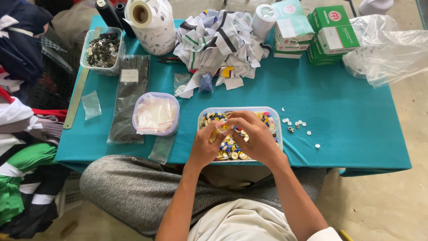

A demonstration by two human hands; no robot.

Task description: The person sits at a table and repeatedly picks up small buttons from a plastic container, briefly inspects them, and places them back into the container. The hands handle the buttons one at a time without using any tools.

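Both hands meet over a clear rectangular plastic tub of mixed-colour buttons [272, 117] on the teal-covered table [347, 116]. Left hand [206, 145] and right hand [252, 136] together pinch a small clear plastic bag [221, 128] above the tub. Thin, limp and slippery, it probably handles best gripped at its open edge. Loose white buttons [296, 124] lie just beside the tub.
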